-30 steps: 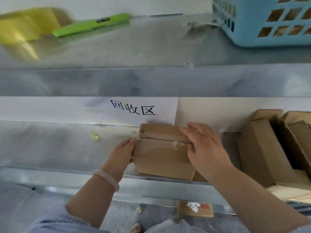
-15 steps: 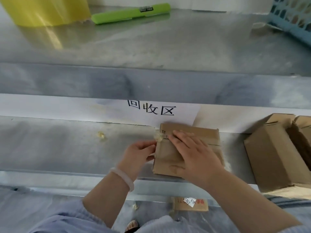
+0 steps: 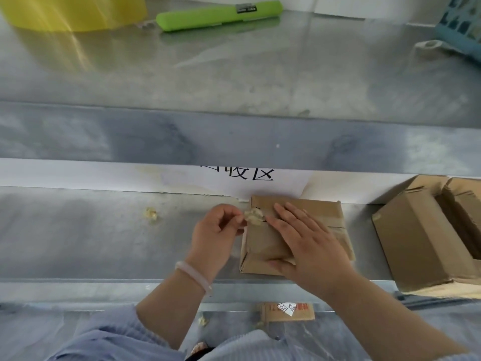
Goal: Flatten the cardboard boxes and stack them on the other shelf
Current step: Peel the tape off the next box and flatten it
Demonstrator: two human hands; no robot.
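A small brown cardboard box [image 3: 263, 246] lies on the middle metal shelf [image 3: 91, 235], below a white paper sign [image 3: 234, 178] with black characters. My right hand [image 3: 309, 243] lies flat on top of the box with straight fingers, pressing it down. My left hand [image 3: 218, 230] is at the box's left top corner and pinches a crumpled strip of clear tape [image 3: 253, 216] that still sticks to the box. Several opened cardboard boxes [image 3: 421, 243] stand at the right end of the same shelf.
On the upper shelf [image 3: 234, 74] lie a green pen-like case [image 3: 218, 15], a yellow container [image 3: 73, 11] at the left and a blue basket [image 3: 460, 24] at the right. A tape scrap [image 3: 151, 213] lies left of my hands. A labelled cardboard piece [image 3: 286, 311] lies below.
The box has been turned and laid flatter on the shelf. My right hand moved from its top edge to press on its face. My left hand has pulled tape off the left corner.
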